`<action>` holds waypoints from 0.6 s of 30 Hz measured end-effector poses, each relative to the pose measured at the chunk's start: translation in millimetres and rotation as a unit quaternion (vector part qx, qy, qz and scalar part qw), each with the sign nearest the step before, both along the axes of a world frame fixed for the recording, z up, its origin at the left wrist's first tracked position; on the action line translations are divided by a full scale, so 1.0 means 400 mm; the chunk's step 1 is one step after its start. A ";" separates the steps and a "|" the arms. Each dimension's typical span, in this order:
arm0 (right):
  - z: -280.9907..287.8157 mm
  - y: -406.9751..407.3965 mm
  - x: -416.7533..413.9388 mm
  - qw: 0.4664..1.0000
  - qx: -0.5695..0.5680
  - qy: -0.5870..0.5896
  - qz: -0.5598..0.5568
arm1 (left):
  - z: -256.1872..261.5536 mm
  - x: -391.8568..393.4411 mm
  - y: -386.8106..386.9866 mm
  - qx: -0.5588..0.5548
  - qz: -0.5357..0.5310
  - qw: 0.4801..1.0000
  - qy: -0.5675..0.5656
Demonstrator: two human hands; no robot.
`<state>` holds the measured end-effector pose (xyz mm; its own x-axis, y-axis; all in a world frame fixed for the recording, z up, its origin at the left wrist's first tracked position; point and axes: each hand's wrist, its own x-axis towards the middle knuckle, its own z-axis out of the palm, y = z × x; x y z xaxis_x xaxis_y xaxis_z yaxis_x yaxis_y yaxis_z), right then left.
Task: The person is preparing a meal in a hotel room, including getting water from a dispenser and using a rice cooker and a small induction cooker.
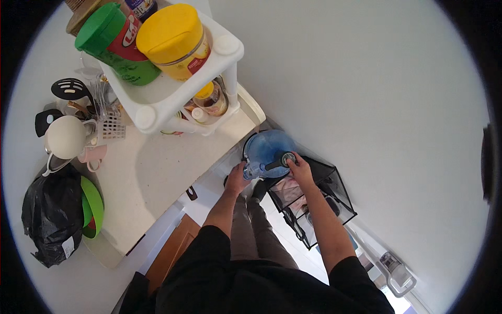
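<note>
A large blue water jug (270, 143) stands on the floor beyond the counter's edge, in the corner by the wall. At its top is a dark dispenser pump (288, 158) with a round top and a spout pointing left. My right hand (301, 170) is on the pump's round top, thumb over it. My left hand (236, 178) is closed around a clear container (247, 171), which looks like a glass or bottle, beside the spout's end. How much the container holds cannot be made out.
The cream counter (168, 168) lies to the left, with a white plastic rack (176, 98) of jars on it. Utensils, mugs and a black plastic bag (53, 212) are at its far left. A black mesh rack (345, 192) stands right of my legs, by the wall.
</note>
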<state>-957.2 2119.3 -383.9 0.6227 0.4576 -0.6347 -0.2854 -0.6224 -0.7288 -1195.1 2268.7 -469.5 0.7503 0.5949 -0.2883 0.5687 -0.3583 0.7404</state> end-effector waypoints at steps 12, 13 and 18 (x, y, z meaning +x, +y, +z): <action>0.079 -0.098 -0.079 0.973 0.082 -0.214 -0.007 | 0.048 -0.065 -0.017 0.005 0.087 0.995 -0.044; 0.145 -0.081 -0.108 0.973 0.085 -0.212 -0.004 | 0.077 -0.080 -0.027 -0.001 0.092 0.995 -0.048; 0.464 0.042 -0.246 0.932 0.199 -0.220 0.207 | 0.302 -0.123 -0.054 -0.006 0.100 0.993 -0.070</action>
<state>-1055.6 2136.2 -198.4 0.5004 0.8612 -0.0887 0.2996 -0.2684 -0.9155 -1244.4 2247.1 -348.5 0.6508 0.7331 -0.1975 0.5190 -0.2397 0.8205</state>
